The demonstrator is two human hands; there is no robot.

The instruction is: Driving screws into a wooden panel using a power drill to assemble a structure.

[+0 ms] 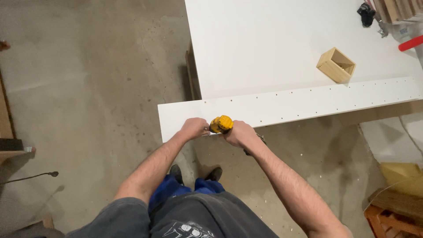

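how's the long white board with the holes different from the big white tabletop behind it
The board is a narrow strip; the tabletop is a broad sheet. The board has rows of small holes along its edges; the tabletop looks plain. The board sticks out past the tabletop's left edge over the floor, where the left hand and the right hand with the yellow drill meet it; the tabletop carries a small wooden box. Both are flat and white.
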